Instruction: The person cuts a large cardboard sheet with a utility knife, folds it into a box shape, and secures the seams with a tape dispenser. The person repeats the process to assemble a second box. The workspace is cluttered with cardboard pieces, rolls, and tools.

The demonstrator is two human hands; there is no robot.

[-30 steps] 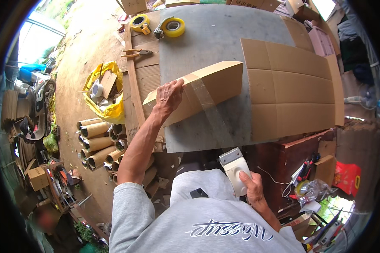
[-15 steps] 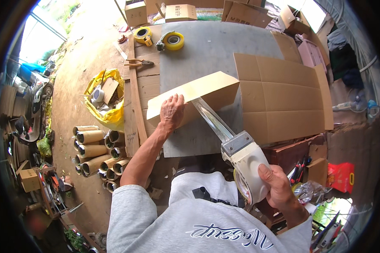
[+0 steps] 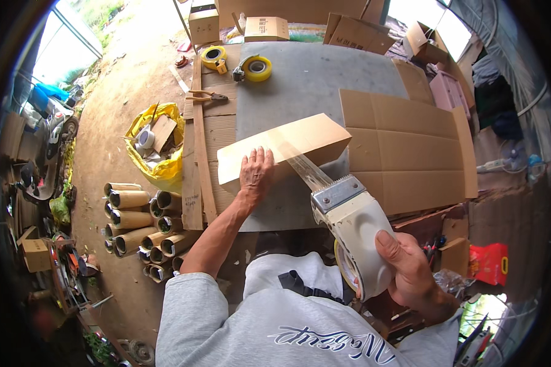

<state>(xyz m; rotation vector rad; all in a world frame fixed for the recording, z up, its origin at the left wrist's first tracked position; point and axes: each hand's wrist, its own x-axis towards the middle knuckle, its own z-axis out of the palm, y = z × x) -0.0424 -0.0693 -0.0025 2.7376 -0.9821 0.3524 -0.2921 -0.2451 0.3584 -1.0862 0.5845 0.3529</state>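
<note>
A long, closed cardboard box (image 3: 315, 136) stands slantwise on the table before me. My left hand (image 3: 256, 174) lies on the near left part of its top, fingers stretched out flat. In my right hand (image 3: 410, 266) is a white tape dispenser (image 3: 358, 229) with a toothed metal edge, the thumb over its side and the other fingers mostly hidden behind it. A strip of clear tape (image 3: 311, 173) runs taut from the dispenser's head up to the box's near top edge and onto its top.
Flat cardboard (image 3: 404, 150) covers the table's right side. Two yellow tape rolls (image 3: 257, 68) and pliers (image 3: 207, 96) lie at the far left. Beside the table stand a yellow sack (image 3: 168, 174) of scraps and several stacked brown tubes (image 3: 131, 220). A red bag (image 3: 488, 264) sits at the right.
The dispenser has come closer to the box, and the free strip of tape between them is shorter. My left hand stays on the box top. The whole view has shifted slightly.
</note>
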